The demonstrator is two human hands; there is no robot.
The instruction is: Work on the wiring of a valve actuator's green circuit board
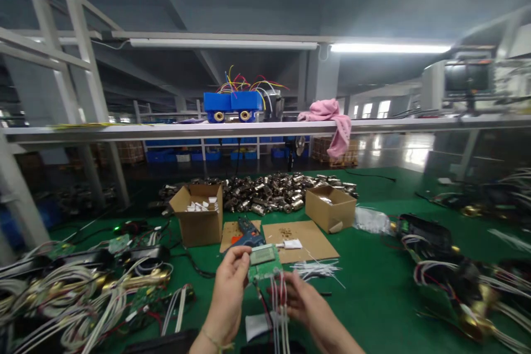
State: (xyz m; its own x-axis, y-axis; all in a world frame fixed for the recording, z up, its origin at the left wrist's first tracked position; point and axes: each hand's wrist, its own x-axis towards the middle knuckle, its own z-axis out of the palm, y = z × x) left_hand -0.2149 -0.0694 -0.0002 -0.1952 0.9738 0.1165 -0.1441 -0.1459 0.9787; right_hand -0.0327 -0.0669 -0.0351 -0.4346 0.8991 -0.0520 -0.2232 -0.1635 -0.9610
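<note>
Left hand point(230, 279) up from 7 o'clock, thumb on top, pinching board point(265, 263) at its 9 o'clock edge — board at view's 6 o'clock. Right hand point(305, 298) in from 5 o'clock, fingers by wires point(284, 315) — can't tell if gripping.

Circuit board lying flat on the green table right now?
No, the left hand pinches the circuit board at its left edge, holding it up above the green table.

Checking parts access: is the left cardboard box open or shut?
Open: the left cardboard box has its top uncovered, and white pieces show inside.
</note>
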